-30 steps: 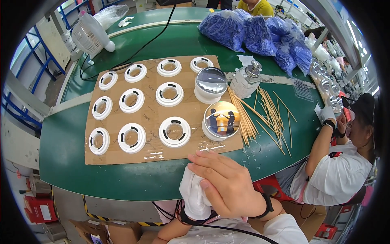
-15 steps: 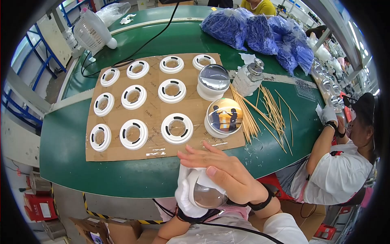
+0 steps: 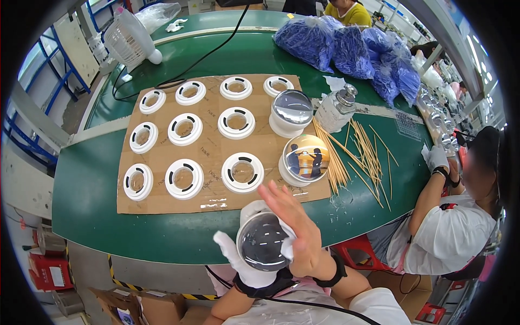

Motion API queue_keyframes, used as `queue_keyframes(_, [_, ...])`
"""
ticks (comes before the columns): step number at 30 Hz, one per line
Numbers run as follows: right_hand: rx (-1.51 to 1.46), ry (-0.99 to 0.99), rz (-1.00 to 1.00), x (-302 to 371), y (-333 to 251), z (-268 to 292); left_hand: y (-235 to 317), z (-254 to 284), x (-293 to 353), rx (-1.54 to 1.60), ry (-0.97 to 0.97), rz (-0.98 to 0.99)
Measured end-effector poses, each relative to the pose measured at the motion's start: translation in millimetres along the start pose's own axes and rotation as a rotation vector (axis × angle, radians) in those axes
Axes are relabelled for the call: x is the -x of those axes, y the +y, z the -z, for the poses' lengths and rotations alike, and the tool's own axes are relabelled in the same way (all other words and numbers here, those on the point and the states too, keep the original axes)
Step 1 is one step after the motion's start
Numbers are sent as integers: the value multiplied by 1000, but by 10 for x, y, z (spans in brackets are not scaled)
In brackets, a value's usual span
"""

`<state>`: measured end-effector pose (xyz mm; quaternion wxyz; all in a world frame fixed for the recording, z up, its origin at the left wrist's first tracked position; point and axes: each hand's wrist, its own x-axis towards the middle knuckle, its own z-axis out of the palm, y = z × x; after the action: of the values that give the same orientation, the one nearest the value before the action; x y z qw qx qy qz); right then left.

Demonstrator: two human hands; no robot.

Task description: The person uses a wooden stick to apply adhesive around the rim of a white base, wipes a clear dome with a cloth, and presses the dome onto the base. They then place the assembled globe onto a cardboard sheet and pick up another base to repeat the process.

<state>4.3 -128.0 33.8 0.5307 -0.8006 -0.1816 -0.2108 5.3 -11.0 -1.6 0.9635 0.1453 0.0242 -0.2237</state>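
My left hand [image 3: 238,260], in a white glove, holds a clear glass dome [image 3: 262,242] close to my chest. My right hand [image 3: 295,227] is bare, wears a dark wristband and lies with flat fingers along the dome's right side over a white cloth [image 3: 287,246]. Just beyond on a brown cardboard sheet [image 3: 214,197] stand several white ring bases [image 3: 242,171]. Two finished domes stand at the sheet's right: one with a picture inside [image 3: 305,158], one behind it [image 3: 291,108].
Thin wooden sticks [image 3: 363,157] lie scattered right of the cardboard beside a small glass bottle [image 3: 337,107]. Blue plastic bags [image 3: 346,46] are piled at the back right. A white fan [image 3: 129,38] stands back left. A seated person in white [image 3: 449,227] works on the right.
The cloth has come off the dome, whose glass face now shows. My right hand has slid from covering it to its right side, fingers stretched toward the table.
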Motion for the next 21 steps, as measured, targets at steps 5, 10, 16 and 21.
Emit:
queue_keyframes(5, [263,147,237,96,-29,-104,-119,231,42,264,-397,-11])
queue_keyframes(10, [541,122,294,48,-185,-49,-132,321,114,-24,98,246])
queue_keyframes(16, [454,-55,119,-204,-398,130,-119,308,124,-134,52,266])
queue_keyframes(21, [258,-242,7,-316,-362,288,-84,268,145,-230,7,281])
